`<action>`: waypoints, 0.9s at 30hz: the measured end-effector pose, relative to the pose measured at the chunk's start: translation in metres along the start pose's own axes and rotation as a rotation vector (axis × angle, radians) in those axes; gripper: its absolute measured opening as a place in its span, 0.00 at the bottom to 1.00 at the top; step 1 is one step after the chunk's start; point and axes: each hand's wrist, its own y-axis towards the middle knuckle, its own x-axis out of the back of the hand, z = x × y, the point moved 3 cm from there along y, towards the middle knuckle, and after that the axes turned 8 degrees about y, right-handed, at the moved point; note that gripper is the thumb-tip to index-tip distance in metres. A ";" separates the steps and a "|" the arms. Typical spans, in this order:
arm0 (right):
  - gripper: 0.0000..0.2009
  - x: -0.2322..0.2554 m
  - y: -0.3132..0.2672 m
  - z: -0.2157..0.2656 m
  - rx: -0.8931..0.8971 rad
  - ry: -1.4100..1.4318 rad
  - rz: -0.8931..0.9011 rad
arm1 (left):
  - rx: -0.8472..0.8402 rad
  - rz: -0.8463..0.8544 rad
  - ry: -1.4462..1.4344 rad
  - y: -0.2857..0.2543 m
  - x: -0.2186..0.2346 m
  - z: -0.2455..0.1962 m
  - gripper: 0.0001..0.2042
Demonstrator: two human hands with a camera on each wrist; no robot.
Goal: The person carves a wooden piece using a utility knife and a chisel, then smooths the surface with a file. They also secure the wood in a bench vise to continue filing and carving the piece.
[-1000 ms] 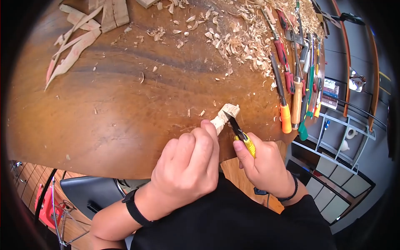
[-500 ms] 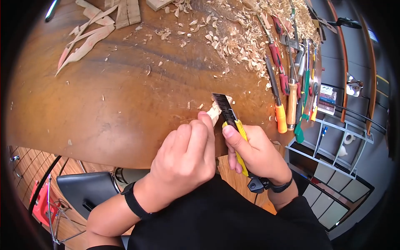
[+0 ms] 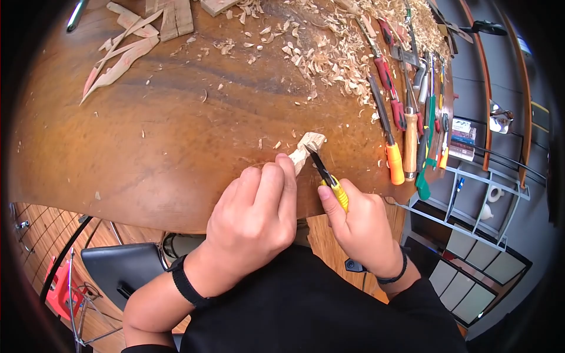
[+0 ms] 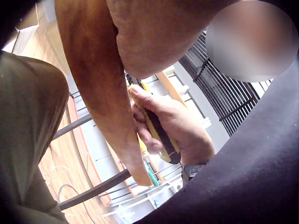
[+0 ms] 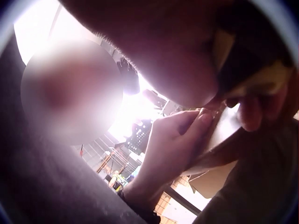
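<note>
In the head view my left hand (image 3: pixel 253 217) grips the lower end of a small pale carved piece of wood (image 3: pixel 310 143) near the table's front edge. Its blocky upper end sticks out past my fingers. My right hand (image 3: pixel 366 220) holds a yellow and black utility knife (image 3: pixel 338 191), the thumb lying along the handle. The dark blade (image 3: pixel 318 160) meets the wood below its blocky end. The left wrist view shows the knife's handle (image 4: pixel 159 133) wrapped by the right hand's fingers. In the right wrist view the left hand (image 5: pixel 175 140) appears beyond the right.
Wood shavings (image 3: pixel 335 65) spread over the back right of the brown table (image 3: pixel 147 165). Files and chisels, one with an orange handle (image 3: pixel 395 165), line its right edge. Cut wooden pieces (image 3: pixel 120 65) lie at the back left. A black chair (image 3: pixel 123 267) stands below left.
The knife first swung upright with its blade's broad side over the wood, then tipped back so the blade lies at the wood's side. The left hand keeps its grip on the wood.
</note>
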 end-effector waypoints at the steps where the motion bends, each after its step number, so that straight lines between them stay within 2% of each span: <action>1: 0.17 0.000 0.000 0.002 0.057 -0.093 -0.058 | -0.001 0.017 -0.002 0.001 -0.001 0.001 0.14; 5: 0.17 0.003 0.005 0.005 0.012 -0.069 -0.005 | -0.077 -0.055 0.023 0.001 -0.004 0.004 0.14; 7: 0.17 0.005 0.010 0.005 -0.078 0.069 0.096 | -0.084 0.066 0.002 0.003 0.002 0.002 0.16; 11: 0.19 0.012 0.019 0.012 -0.184 0.186 0.196 | -0.082 0.059 -0.003 0.003 0.002 0.003 0.15; 13: 0.22 0.014 0.018 0.014 -0.467 0.468 0.362 | -0.070 0.069 -0.007 0.003 0.001 0.002 0.16; 19: 0.25 0.009 0.016 0.007 -0.394 0.561 0.383 | -0.065 -0.043 0.036 0.001 -0.004 0.002 0.15; 22: 0.25 0.005 0.013 0.003 -0.359 0.566 0.354 | -0.044 0.008 0.039 0.002 -0.001 0.001 0.15; 26: 0.25 0.001 0.007 -0.004 -0.305 0.626 0.337 | -0.065 -0.001 0.044 -0.001 -0.002 -0.003 0.15; 27: 0.25 0.000 0.006 -0.007 -0.309 0.658 0.351 | -0.023 -0.017 0.004 -0.001 -0.002 -0.003 0.14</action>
